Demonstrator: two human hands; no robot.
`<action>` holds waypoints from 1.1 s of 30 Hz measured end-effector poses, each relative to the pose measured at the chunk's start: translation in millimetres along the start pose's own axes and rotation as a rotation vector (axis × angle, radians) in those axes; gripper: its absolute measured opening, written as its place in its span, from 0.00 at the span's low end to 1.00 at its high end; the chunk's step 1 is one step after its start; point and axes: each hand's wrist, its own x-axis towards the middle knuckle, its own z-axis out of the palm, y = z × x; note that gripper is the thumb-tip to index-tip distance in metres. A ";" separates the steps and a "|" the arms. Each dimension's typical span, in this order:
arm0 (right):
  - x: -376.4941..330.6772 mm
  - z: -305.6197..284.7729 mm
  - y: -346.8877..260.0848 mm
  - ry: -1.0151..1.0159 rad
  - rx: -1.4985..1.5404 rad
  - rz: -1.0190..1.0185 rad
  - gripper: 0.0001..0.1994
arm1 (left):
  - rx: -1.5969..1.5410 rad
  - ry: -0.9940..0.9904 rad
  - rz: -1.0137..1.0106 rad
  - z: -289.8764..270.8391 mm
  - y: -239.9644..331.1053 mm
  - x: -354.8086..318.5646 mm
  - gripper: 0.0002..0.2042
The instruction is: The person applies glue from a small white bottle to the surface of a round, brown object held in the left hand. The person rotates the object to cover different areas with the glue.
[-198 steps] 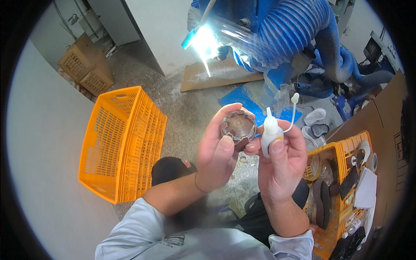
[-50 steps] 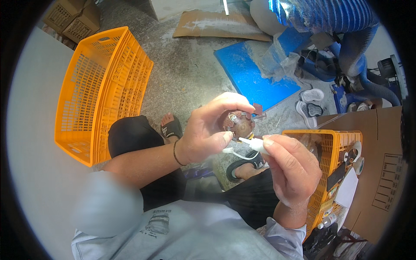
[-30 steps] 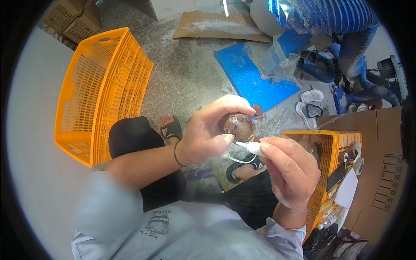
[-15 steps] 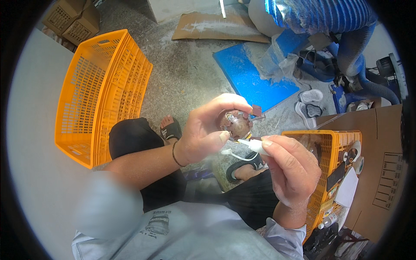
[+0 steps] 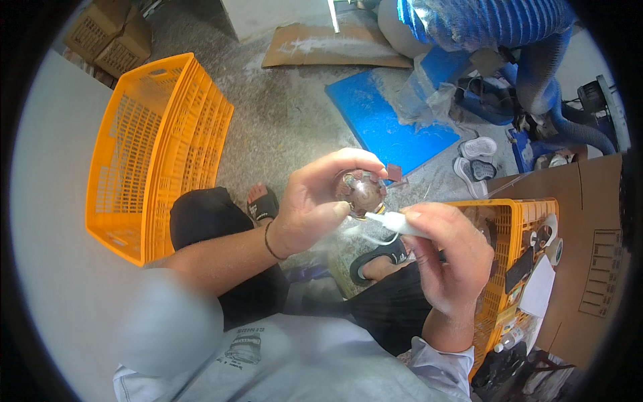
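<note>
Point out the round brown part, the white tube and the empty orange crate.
Round brown part (image 5: 364,193), head view, on its domed face.
White tube (image 5: 395,223), head view, on the nozzle end.
Empty orange crate (image 5: 201,127), head view, on its right wall.

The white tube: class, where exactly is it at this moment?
In the head view, the white tube is right of centre, gripped in the right hand, its tip against the small round brown part held by the left hand.

Grey concrete floor (image 5: 288,120) w/ an orange crate (image 5: 157,154); blue mat (image 5: 388,124) & flat cardboard (image 5: 328,50) lie beyond the crate.
</note>
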 end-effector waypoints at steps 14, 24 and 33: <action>19.6 74.8 4.5 0.390 1.500 0.677 0.09 | -0.206 0.295 -0.038 27.0 25.7 31.1 0.29; 47.2 86.4 -1.0 0.549 1.604 0.591 0.06 | -0.044 0.430 0.047 39.1 29.4 43.6 0.27; 48.7 87.7 4.2 0.521 1.587 0.553 0.09 | -0.041 0.466 0.095 43.8 29.4 45.1 0.26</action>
